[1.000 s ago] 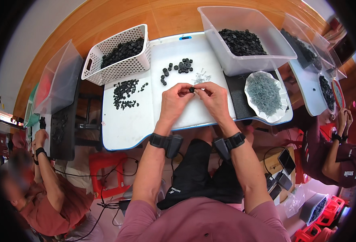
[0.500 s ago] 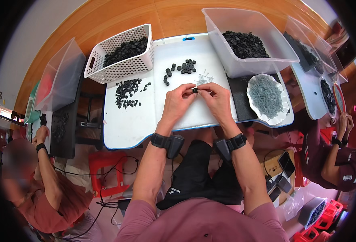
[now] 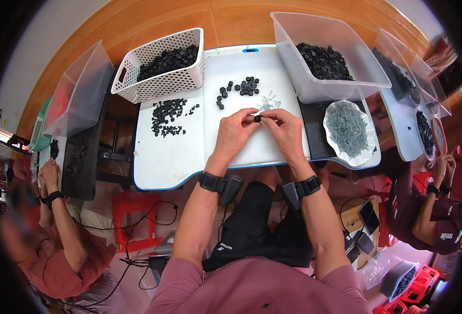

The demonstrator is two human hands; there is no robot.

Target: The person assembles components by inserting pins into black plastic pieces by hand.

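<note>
Over the middle of the white table (image 3: pixel 189 162), my left hand (image 3: pixel 235 133) pinches a small black round part (image 3: pixel 257 119) between thumb and fingers. From the other side my right hand (image 3: pixel 284 131) meets it, thumb and fingertip pressed together at the part's right edge; what they pinch is too small to make out. Just beyond my fingers lies a small heap of pale metal screws (image 3: pixel 269 102). Several black round pieces (image 3: pixel 249 86) are grouped farther back. Smaller black pieces (image 3: pixel 168 116) lie scattered to the left.
A white perforated basket (image 3: pixel 163 89) and a clear plastic bin (image 3: pixel 340 91), both with black parts, stand at the back. On the right, a white scalloped dish (image 3: pixel 369 144) holds many screws. Co-workers sit on either side; a red stool (image 3: pixel 137 220) stands at lower left.
The table and its contents appear slightly farther right in view. My hands stay together at the black part, with a small shift of the fingers. The left co-worker's hands have moved a little.
</note>
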